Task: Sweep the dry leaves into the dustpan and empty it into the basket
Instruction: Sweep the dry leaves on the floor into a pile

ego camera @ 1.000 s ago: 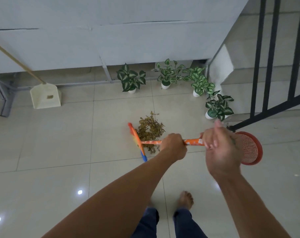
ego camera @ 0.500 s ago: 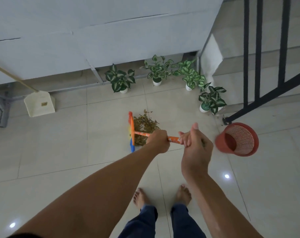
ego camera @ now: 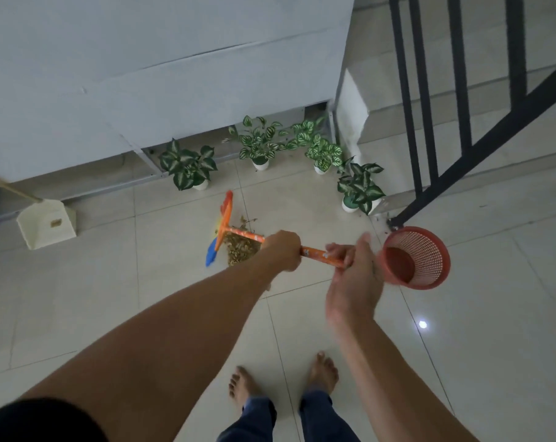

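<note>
**Tiled landing: broom, leaf pile, dustpan, basket**

Dry leaves (ego camera: 241, 247): small brown heap on the floor, just beyond the left hand's fingers and touching the near side of the broom head.

Broom (ego camera: 235, 232): orange patterned handle; orange head with blue and yellow bristles, standing across the far side of the pile. Left hand (ego camera: 284, 250), fingers clenched round the handle midway along. Right hand (ego camera: 354, 266), fingers curled round the handle's near end, slightly blurred.

Basket (ego camera: 416, 256): red plastic mesh, round, standing on the floor just to the right of the right hand, apart from the leaves.

Dustpan (ego camera: 47, 223): cream, with a long pale wooden handle, set against the base of the wall well to the left of both hands, far from the pile.

Potted plants (ego camera: 187, 165): four, variegated green-and-white foliage in white pots, ranged along the wall base and stair corner beyond the broom.

Floor (ego camera: 79, 298): glossy pale tiles with thin grout lines and small lamp reflections. Bare feet stand below the hands.

Room: grey-white panelled wall ahead; black metal stair railing (ego camera: 429, 122) at the right, with pale steps behind it.
</note>
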`<state>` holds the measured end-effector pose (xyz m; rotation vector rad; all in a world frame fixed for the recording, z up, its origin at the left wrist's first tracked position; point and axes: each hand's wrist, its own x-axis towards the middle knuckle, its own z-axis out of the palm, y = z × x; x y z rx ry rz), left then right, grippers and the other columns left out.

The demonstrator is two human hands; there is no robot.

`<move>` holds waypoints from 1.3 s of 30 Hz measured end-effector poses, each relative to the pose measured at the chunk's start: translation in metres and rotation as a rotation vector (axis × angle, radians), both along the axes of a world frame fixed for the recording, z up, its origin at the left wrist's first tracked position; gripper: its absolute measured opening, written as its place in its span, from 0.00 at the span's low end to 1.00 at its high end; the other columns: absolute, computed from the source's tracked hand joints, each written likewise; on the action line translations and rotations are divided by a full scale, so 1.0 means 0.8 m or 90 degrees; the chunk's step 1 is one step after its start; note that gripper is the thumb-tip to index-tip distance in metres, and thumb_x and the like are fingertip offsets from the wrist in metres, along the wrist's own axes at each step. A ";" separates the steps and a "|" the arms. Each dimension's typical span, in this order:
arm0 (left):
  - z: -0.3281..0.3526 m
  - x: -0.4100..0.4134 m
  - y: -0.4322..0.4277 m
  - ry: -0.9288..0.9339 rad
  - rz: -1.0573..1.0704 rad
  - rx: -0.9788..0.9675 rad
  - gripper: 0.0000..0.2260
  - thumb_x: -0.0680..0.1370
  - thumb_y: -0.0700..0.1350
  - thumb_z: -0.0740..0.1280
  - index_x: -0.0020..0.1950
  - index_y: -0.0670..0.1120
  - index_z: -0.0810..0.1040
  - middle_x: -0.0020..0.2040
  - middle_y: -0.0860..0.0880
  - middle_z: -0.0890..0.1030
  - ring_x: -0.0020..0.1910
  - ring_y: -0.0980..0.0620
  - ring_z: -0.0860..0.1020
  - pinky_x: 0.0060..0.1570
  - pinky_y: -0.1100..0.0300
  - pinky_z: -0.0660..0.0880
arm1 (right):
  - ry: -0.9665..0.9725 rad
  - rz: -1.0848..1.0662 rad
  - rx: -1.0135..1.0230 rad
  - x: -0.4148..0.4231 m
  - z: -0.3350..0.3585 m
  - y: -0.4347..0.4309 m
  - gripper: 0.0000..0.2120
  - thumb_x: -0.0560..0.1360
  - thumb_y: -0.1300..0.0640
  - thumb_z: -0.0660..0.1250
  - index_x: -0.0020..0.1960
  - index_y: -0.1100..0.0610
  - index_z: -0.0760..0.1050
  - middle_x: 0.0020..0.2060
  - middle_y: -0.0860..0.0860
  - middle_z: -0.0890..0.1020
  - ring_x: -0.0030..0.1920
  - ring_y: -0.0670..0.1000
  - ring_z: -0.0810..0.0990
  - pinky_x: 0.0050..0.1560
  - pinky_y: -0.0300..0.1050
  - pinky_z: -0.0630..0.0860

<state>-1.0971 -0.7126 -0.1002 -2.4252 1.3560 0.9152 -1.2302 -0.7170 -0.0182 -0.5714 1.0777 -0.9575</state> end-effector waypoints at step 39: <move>0.007 -0.001 0.144 0.006 0.041 -0.073 0.10 0.80 0.48 0.65 0.57 0.45 0.80 0.52 0.47 0.81 0.52 0.44 0.83 0.39 0.56 0.73 | -0.046 -0.014 0.017 0.008 0.036 0.106 0.26 0.84 0.58 0.58 0.27 0.51 0.67 0.24 0.49 0.65 0.28 0.49 0.68 0.59 0.55 0.78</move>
